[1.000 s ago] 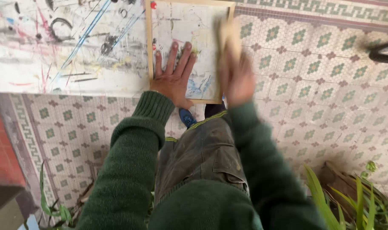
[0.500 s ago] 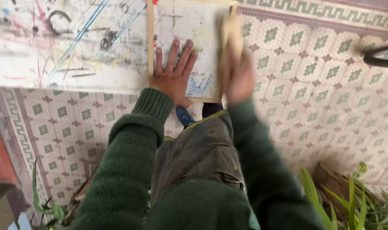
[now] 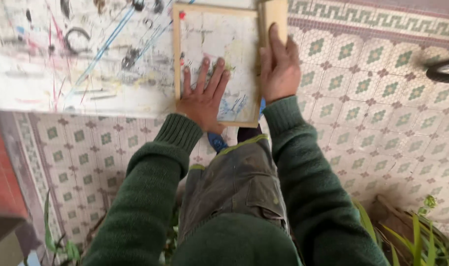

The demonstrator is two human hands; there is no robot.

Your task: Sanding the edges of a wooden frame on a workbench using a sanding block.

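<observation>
A person in a dark green knitted sweater leans over a paint-smeared white bench (image 3: 62,83) that fills the upper left of the frame, working on a pale, paint-stained rectangular panel with a light wooden frame (image 3: 224,44). The panel lies at the top centre of the frame, on the bench's right end, its lower edge jutting past the bench's near edge. The left hand (image 3: 202,96) presses flat on the panel's lower left part, fingers spread wide and gripping nothing. The right hand (image 3: 279,69) rests on a small light wooden block (image 3: 276,15) set against the panel's right frame edge, fingers stretched along the block and holding it down. Below the hands appear grey-green work trousers (image 3: 234,182) and a blue shoe (image 3: 217,142) on a floor of green-and-cream patterned tiles (image 3: 382,108). Green plant leaves (image 3: 421,241) rise at lower right, and a dark wheel's edge (image 3: 443,69) shows at the right.
</observation>
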